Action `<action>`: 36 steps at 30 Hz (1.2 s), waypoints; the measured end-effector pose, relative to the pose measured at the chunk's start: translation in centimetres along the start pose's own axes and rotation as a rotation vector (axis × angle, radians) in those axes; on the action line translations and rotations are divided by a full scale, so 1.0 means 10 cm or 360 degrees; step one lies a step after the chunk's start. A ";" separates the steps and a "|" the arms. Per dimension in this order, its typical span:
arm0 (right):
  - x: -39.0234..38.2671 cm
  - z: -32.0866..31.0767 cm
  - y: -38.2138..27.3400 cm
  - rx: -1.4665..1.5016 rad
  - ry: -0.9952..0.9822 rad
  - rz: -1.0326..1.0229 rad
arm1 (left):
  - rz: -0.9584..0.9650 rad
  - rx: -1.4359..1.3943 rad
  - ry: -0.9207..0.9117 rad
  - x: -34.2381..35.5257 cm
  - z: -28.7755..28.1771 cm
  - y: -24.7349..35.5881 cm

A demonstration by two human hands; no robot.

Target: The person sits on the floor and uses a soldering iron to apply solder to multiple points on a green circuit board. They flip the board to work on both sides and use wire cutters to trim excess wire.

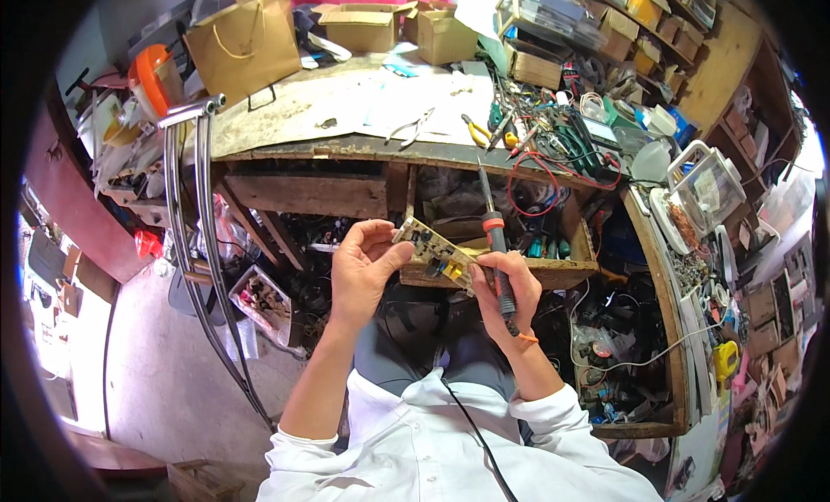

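Between my two hands, over the open drawer, is a narrow circuit board (437, 257) with small parts on it, one of them yellow. My left hand (367, 264) pinches its upper left end between thumb and fingers. A soldering iron (494, 234) with a red and black handle lies in my right hand (512, 287), its metal tip pointing up and away from me. The right thumb and fingers also reach the board's lower right end. A dark cord (477, 433) runs down over my white shirt.
Pliers with yellow handles (475, 132), bare metal pliers (410, 128) and a red wire (519, 175) lie along the bench's front edge (320, 149). An open wooden drawer (553, 275) sits under my hands. A chrome tubular frame (203, 225) stands at left. A clear-jar appliance (705, 186) is at right.
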State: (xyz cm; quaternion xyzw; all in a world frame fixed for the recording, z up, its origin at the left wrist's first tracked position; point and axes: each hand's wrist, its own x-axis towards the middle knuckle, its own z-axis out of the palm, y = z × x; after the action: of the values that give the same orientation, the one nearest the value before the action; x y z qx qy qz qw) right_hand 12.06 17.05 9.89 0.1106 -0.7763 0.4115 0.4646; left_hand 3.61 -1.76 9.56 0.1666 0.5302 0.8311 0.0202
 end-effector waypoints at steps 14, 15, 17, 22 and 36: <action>0.12 0.05 0.03 -0.0307 -0.0293 -0.0800 | -0.0429 -0.0649 0.0037 -0.09 -0.17 -0.28; 0.13 0.05 0.03 -0.0308 -0.0310 -0.0840 | -0.0503 -0.0775 -0.0110 -0.10 -0.26 -0.28; 0.13 0.04 0.06 -0.0360 -0.0369 -0.0904 | -0.0600 -0.0907 -0.0229 -0.12 -0.30 -0.24; 0.11 0.07 0.19 -0.0437 -0.0451 -0.1010 | -0.0560 -0.0762 -0.0189 -0.11 -0.37 -0.33; -0.24 -0.13 0.04 0.0086 -0.0318 -0.0203 | -0.0237 -0.0472 0.0067 -0.24 -0.50 -0.89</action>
State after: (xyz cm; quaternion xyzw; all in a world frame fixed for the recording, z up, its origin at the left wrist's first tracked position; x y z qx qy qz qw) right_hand 13.97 17.74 7.98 0.2128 -0.7988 0.3886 0.4070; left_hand 3.10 -2.78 -0.90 0.1046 0.4128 0.8998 0.0951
